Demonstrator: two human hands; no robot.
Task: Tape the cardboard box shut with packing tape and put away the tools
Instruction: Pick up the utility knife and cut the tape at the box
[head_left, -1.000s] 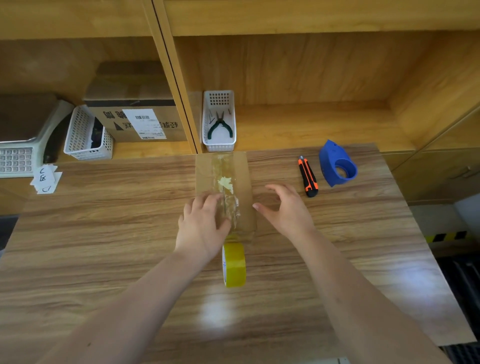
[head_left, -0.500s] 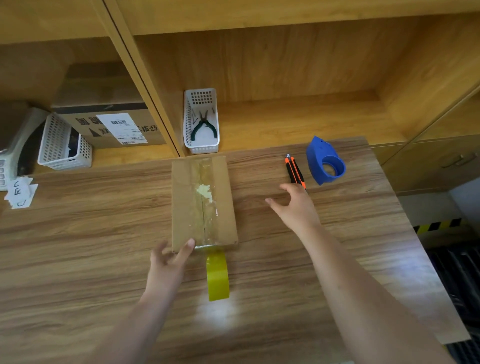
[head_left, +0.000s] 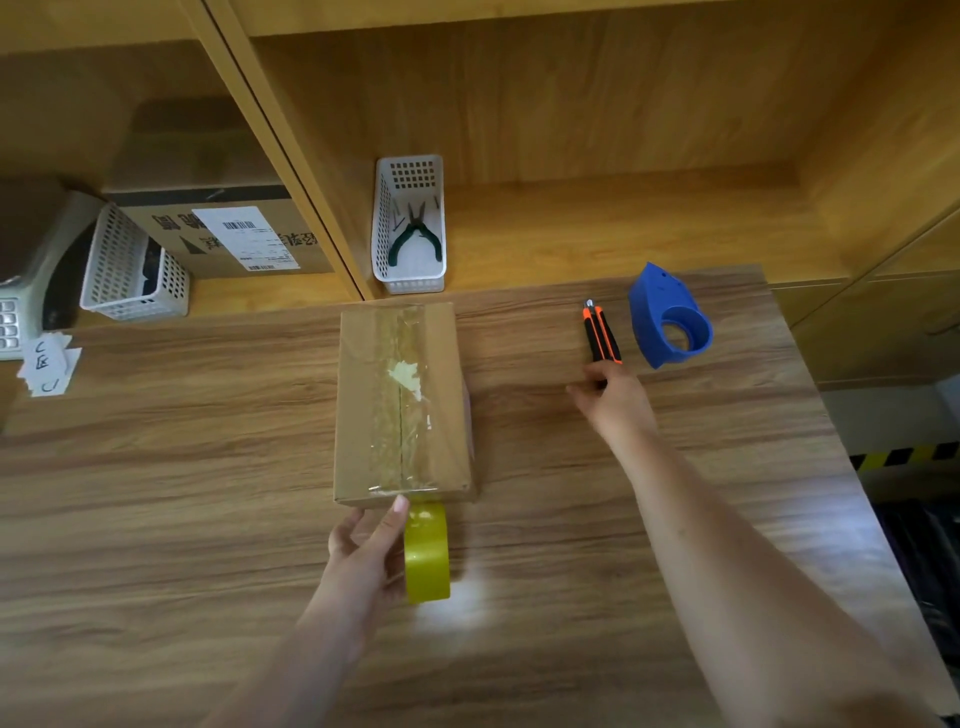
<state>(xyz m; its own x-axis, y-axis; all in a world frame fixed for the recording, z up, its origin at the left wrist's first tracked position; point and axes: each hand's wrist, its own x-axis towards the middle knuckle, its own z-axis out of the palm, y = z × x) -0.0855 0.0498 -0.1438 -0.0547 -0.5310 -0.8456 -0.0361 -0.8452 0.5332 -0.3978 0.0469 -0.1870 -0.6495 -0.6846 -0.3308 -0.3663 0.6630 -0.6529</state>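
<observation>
A flat cardboard box (head_left: 363, 415) lies in the middle of the table, with clear tape running down its centre seam. A yellow tape roll (head_left: 427, 553) stands on edge against the box's near side. My left hand (head_left: 363, 556) grips the roll from the left, and one fingertip touches the box's near edge. An orange-and-black utility knife (head_left: 600, 332) lies on the table to the right. My right hand (head_left: 615, 402) has its fingertips over the knife's near end and its thumb spread apart. A blue tape dispenser (head_left: 670, 317) sits just right of the knife.
A white basket (head_left: 387, 228) holding pliers (head_left: 415, 236) stands on the shelf behind the box. Further left are another white basket (head_left: 132, 267), a labelled carton (head_left: 223, 228), a scale (head_left: 21, 291) and paper slips (head_left: 47, 364). The table's right edge drops to the floor.
My left hand came off the box top, dropped to its near edge, then took hold of the tape roll. My right hand left the box and moved right to the knife's end.
</observation>
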